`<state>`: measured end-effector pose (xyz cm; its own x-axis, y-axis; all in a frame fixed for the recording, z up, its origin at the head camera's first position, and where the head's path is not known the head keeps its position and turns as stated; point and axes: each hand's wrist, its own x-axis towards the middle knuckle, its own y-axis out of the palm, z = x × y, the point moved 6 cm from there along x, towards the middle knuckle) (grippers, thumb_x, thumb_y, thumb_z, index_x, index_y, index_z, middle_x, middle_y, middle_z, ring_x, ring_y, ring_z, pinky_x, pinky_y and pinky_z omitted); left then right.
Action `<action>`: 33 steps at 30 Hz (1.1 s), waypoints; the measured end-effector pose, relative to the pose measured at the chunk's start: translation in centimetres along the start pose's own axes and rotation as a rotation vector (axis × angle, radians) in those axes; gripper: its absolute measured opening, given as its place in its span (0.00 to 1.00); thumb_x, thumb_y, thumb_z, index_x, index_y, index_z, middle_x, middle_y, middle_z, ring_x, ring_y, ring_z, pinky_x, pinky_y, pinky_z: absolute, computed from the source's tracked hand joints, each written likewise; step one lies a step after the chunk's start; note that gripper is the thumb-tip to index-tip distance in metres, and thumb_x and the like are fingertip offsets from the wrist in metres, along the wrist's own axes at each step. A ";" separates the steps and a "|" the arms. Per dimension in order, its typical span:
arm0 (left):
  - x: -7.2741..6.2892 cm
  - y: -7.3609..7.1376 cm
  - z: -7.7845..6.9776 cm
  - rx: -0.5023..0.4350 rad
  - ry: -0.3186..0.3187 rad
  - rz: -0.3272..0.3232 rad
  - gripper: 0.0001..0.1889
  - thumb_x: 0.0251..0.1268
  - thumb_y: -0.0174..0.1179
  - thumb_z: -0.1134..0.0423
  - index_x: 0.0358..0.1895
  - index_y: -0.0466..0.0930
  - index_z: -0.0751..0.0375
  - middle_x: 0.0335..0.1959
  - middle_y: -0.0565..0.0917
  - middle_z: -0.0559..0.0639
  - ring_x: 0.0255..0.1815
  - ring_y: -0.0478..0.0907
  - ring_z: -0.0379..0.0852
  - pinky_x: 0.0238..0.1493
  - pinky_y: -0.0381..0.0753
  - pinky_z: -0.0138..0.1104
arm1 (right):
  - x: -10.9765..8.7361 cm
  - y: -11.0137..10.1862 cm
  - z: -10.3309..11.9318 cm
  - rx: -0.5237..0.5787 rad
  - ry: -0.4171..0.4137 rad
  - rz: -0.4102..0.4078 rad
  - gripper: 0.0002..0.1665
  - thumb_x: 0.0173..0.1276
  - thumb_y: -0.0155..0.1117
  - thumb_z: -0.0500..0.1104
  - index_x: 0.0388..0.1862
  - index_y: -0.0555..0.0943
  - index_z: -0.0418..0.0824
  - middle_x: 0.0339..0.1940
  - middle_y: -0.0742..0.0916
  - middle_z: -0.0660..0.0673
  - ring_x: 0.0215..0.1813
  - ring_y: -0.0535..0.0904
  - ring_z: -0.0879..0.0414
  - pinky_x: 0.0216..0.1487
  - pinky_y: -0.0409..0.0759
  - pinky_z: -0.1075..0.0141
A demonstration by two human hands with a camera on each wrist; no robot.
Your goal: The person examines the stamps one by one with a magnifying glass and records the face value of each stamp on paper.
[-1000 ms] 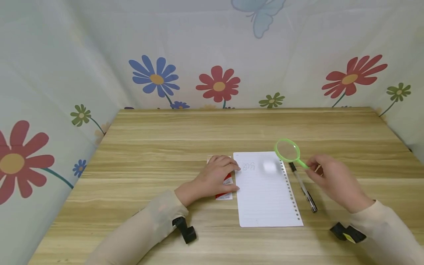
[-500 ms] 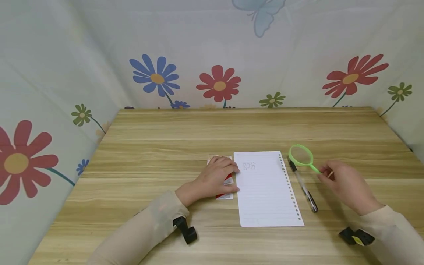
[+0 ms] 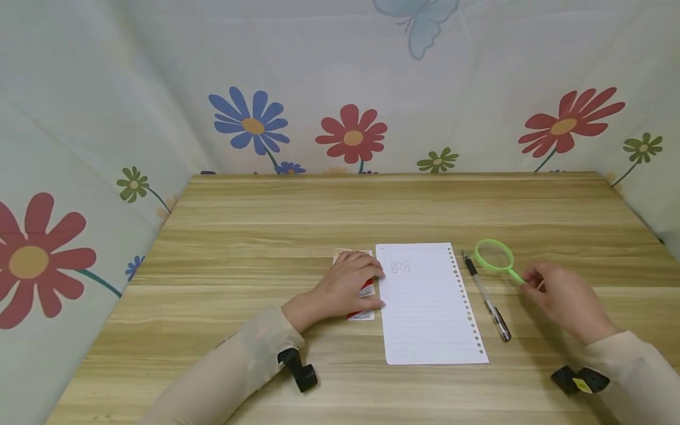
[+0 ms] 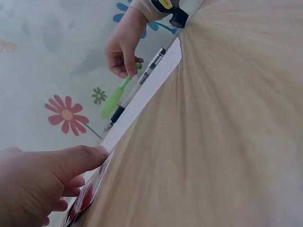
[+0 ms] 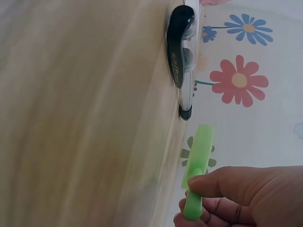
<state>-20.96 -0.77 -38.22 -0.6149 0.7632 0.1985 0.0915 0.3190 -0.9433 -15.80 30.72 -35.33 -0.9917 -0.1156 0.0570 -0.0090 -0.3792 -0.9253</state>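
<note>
My right hand [image 3: 567, 301] pinches the handle of a green magnifying glass [image 3: 494, 256] between thumb and fingers, to the right of the paper. In the right wrist view the thumb presses on the green handle [image 5: 193, 207], and the frame is seen edge-on. My left hand [image 3: 340, 286] rests over red and white printed cards [image 3: 361, 316], which it mostly covers. Its thumb and fingertips reach the left edge of a lined sheet of paper [image 3: 431, 319], which bears the handwriting "80分" near its top.
A black and clear pen [image 3: 487, 296] lies between the paper and the right hand, tip pointing away. Everything lies on a wood-grain table [image 3: 265, 218]. Behind it hangs a flower-printed curtain [image 3: 467, 88].
My right hand has moved the magnifying glass right and slightly nearer, off the paper's top corner and past the pen. The bright spot on the paper is gone. The left hand stays put.
</note>
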 end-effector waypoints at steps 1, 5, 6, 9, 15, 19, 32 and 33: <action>0.0 0.0 0.0 0.003 -0.001 0.002 0.24 0.52 0.67 0.44 0.48 0.79 0.55 0.50 0.76 0.45 0.58 0.67 0.46 0.61 0.60 0.42 | 0.0 0.1 -0.1 -0.002 0.004 0.007 0.05 0.58 0.65 0.33 0.30 0.77 0.34 0.24 0.81 0.47 0.24 0.71 0.57 0.22 0.68 0.65; 0.0 0.0 -0.1 0.009 -0.001 0.003 0.24 0.52 0.67 0.43 0.48 0.79 0.55 0.50 0.77 0.45 0.58 0.67 0.46 0.61 0.60 0.42 | 0.0 0.3 -0.6 -0.015 0.014 0.022 0.05 0.58 0.65 0.33 0.29 0.77 0.34 0.23 0.80 0.48 0.23 0.70 0.57 0.22 0.67 0.65; 0.0 0.0 -0.1 0.008 -0.001 0.004 0.24 0.52 0.67 0.43 0.48 0.79 0.55 0.50 0.77 0.45 0.58 0.67 0.46 0.61 0.60 0.42 | 0.1 0.3 -0.7 -0.018 0.014 0.026 0.05 0.58 0.65 0.33 0.29 0.77 0.34 0.23 0.80 0.48 0.23 0.70 0.57 0.21 0.67 0.65; 0.0 0.0 -0.1 0.011 0.001 0.004 0.24 0.52 0.67 0.43 0.48 0.79 0.55 0.51 0.77 0.45 0.58 0.67 0.46 0.61 0.59 0.42 | 0.1 0.5 -1.0 -0.029 0.018 0.038 0.05 0.58 0.65 0.33 0.29 0.76 0.35 0.23 0.80 0.48 0.23 0.71 0.58 0.22 0.68 0.65; 0.1 0.1 0.0 0.011 0.003 0.008 0.25 0.52 0.67 0.43 0.48 0.80 0.55 0.50 0.77 0.45 0.58 0.67 0.46 0.62 0.59 0.42 | 0.2 0.7 -1.4 -0.040 0.020 0.059 0.07 0.56 0.67 0.34 0.28 0.76 0.35 0.23 0.80 0.48 0.24 0.72 0.58 0.23 0.69 0.64; 0.0 0.1 -0.1 0.018 0.002 0.006 0.24 0.52 0.67 0.43 0.48 0.79 0.55 0.50 0.76 0.45 0.58 0.67 0.46 0.61 0.59 0.42 | 0.3 0.7 -1.5 -0.045 0.023 0.069 0.07 0.56 0.68 0.35 0.28 0.77 0.35 0.23 0.81 0.49 0.24 0.73 0.57 0.24 0.70 0.63; 0.0 0.0 -0.1 0.007 -0.004 0.007 0.25 0.52 0.67 0.43 0.48 0.80 0.55 0.50 0.77 0.45 0.58 0.67 0.47 0.63 0.58 0.42 | 0.7 -0.6 0.0 -0.035 -0.011 0.036 0.06 0.60 0.66 0.39 0.32 0.78 0.38 0.26 0.82 0.49 0.25 0.73 0.59 0.23 0.70 0.64; 0.0 0.0 -0.1 0.007 -0.004 0.007 0.25 0.52 0.67 0.43 0.48 0.80 0.55 0.50 0.77 0.45 0.58 0.67 0.47 0.63 0.58 0.42 | 0.8 -0.6 0.4 -0.035 -0.028 0.030 0.06 0.60 0.66 0.38 0.33 0.79 0.37 0.26 0.82 0.49 0.25 0.74 0.59 0.23 0.70 0.64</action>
<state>-20.86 -0.76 -38.17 -0.6175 0.7630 0.1913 0.0903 0.3103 -0.9463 -16.55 30.52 -34.55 -0.9876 -0.1518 0.0391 0.0156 -0.3432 -0.9392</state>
